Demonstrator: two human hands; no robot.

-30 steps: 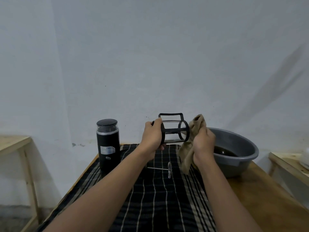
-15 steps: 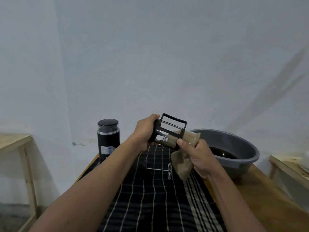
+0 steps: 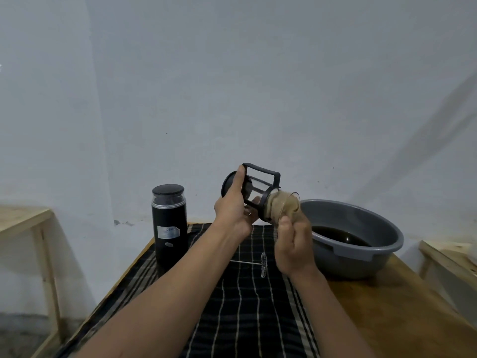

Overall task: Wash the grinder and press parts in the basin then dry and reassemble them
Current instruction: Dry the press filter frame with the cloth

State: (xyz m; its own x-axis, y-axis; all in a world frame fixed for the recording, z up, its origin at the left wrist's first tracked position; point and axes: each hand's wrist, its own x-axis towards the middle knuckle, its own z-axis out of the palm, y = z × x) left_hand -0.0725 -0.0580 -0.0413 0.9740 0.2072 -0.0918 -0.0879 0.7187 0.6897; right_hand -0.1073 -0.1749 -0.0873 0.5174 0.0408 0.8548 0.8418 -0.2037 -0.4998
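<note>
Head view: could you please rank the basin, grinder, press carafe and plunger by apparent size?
Largest: grey basin
Then black grinder and press carafe, too alike to rank
Smallest: plunger

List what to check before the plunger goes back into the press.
1. Press held firmly: ok, left hand grips its frame, tilted.
2. Cloth out of the press: not ok, it fills the mouth, right hand pinching it.
3. Press dry inside: cannot tell.
4. Plunger ready: ok, lies on the striped mat.
5. Grinder out of the way: ok, upright at the mat's left.
</note>
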